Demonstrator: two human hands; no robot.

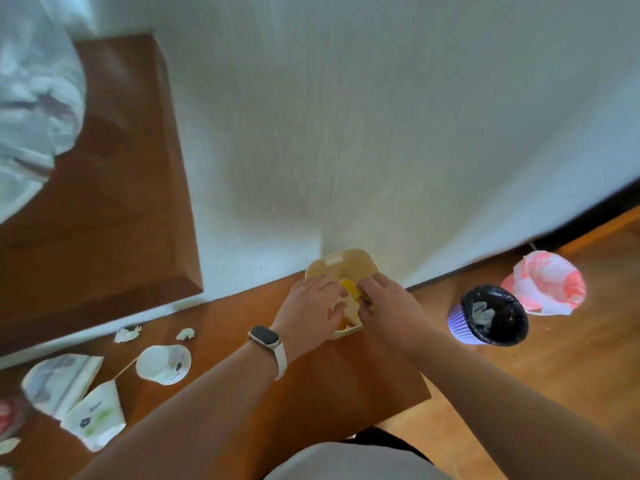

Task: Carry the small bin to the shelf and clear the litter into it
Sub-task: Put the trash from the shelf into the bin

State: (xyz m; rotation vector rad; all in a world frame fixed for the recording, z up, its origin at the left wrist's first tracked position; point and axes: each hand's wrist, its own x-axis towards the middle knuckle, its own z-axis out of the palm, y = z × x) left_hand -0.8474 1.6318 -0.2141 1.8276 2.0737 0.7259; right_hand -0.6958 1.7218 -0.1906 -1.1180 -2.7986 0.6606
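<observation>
Bin [341,268] is sitting on the shelf [311,375] against the wall while the left hand [308,306] and right hand [384,303], fingers curled, are pressing yellow litter [348,287] into it.

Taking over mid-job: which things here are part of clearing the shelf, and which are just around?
Job: cream bin, left hand, right hand, paper cup, crumpled scraps, wrappers.
Not job: purple basket, pink bag, wristwatch.

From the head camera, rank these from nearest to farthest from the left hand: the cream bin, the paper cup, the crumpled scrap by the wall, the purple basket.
1. Cream bin: under the left hand, touching.
2. Crumpled scrap: on the shelf, to the left.
3. Paper cup: farther left, lying on its side.
4. Purple basket: on the floor, beyond the right hand.
</observation>
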